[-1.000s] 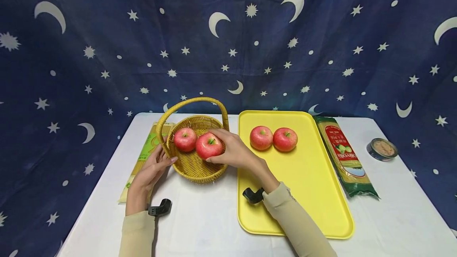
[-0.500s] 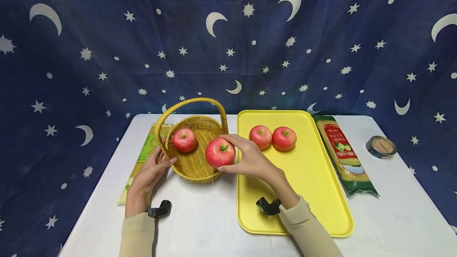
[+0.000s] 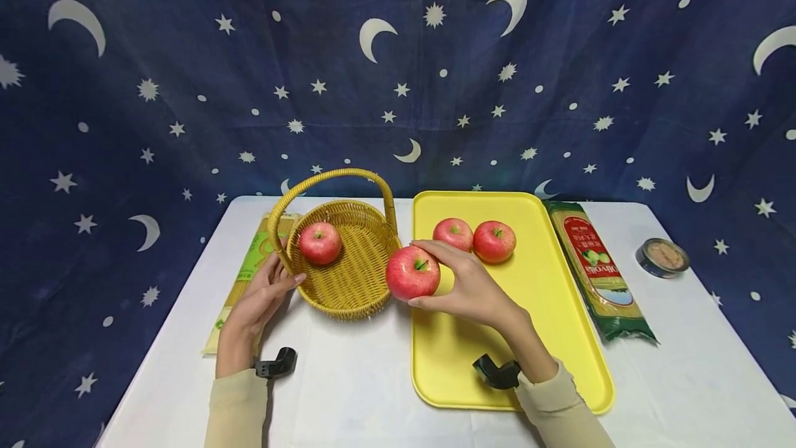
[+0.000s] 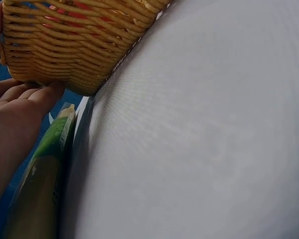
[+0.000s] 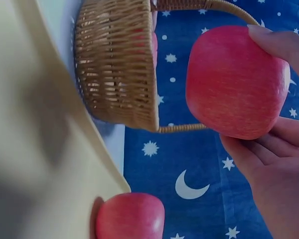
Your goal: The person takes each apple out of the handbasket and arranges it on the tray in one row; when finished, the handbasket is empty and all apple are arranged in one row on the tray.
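Note:
My right hand (image 3: 469, 289) pinches a red apple (image 3: 412, 274) between thumb and fingers. In the head view that apple overlaps the tray's left edge; in the right wrist view the held apple (image 5: 236, 82) is raised above the tray. A yellow wicker basket (image 3: 354, 306) with a tall arched handle stands on the left, with one apple (image 3: 320, 243) inside. My left hand (image 3: 258, 303) grips the basket's left side, thumb over the rim. The fingers (image 4: 45, 97) lie against the woven outside in the left wrist view. Two more apples (image 3: 452, 232) (image 3: 495, 241) sit side by side on the yellow tray (image 3: 528, 337).
Beneath my left hand lies a packet of noodles (image 3: 249, 261) with a green label. Right of the tray is a green and red pasta packet (image 3: 600, 272), then a round tin (image 3: 662, 257). A dark blue curtain (image 3: 398, 75) with moons and stars hangs behind the white table (image 3: 348, 393).
My right hand has lifted the apple out of the basket and carried it right to the tray's left edge. The left hand has stayed on the basket.

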### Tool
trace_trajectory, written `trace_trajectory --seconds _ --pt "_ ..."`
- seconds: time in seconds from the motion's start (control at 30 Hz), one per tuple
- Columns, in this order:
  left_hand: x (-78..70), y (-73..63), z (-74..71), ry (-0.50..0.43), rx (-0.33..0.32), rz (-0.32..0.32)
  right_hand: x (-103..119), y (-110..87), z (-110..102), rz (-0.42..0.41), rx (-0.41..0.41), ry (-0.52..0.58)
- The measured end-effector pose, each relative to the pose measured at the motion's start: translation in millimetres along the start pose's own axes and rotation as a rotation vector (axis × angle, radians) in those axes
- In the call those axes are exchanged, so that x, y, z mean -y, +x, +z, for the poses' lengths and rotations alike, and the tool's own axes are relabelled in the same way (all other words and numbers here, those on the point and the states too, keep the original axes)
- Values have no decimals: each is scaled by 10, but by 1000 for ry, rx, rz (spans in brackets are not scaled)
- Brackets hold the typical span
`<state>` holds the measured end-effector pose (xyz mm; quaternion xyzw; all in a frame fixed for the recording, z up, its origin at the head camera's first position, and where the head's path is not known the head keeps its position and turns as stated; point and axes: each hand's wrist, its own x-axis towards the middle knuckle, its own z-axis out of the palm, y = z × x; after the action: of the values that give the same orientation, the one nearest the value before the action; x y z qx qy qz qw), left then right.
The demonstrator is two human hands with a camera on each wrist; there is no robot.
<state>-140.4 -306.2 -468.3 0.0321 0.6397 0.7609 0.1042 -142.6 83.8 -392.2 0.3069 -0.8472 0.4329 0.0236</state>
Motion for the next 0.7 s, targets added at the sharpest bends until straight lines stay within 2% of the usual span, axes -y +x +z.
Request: trace_trajectory --seconds 0.17,0.33,0.6,0.7 --pt "-1 17 -1 5 0 -1 -53 -3 -54 22 -3 8" --pt "-18 25 -6 19 3 -8 -118 -17 -128 85 -23 28" --pt "-29 19 -16 15 3 -16 -230 -52 -281 154 11 39" --pt "-24 20 -9 6 2 -17 -287 -66 -347 186 17 5"
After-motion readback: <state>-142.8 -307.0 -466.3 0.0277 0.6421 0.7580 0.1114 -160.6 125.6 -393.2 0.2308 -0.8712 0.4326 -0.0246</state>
